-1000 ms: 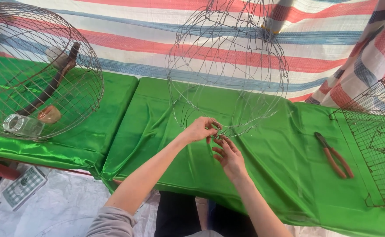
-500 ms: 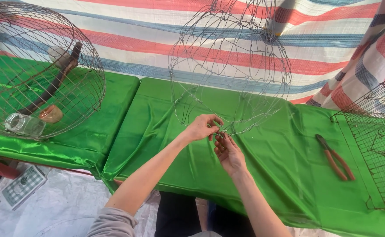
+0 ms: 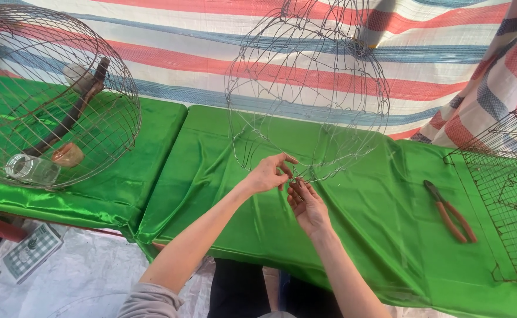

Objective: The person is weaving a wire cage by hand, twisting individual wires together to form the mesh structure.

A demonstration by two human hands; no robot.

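A person's left hand (image 3: 268, 174) and right hand (image 3: 306, 204) met at the lower rim of an unfinished wire cage frame (image 3: 308, 88) standing on a green satin-covered table (image 3: 223, 176). What the fingertips pinched was too thin to make out; the left hand's fingers were curled narrowly around the rim wire, while the right hand, palm up, had its fingers drawn together just under the same spot, and whether it gripped a wire could not be told. The frame's crown ran off the top edge of the view, and its fine wires were hard to separate from the striped tarpaulin (image 3: 211, 53) behind. The frame stood upright, its long axis vertical, dome upward, its open bottom resting near the middle of the table and leaning slightly away from the person.

To the left, a finished round cage (image 3: 52, 94), cut off by the frame edge, held a wooden perch (image 3: 70, 118) and a clear jar (image 3: 31, 169). To the right, red-handled pliers (image 3: 450, 211) lay flat on the cloth, well apart from the hands, beside a square mesh cage (image 3: 506, 194) partly out of view. Bare cloth lay open between the hands and the pliers, and along the table's near edge.
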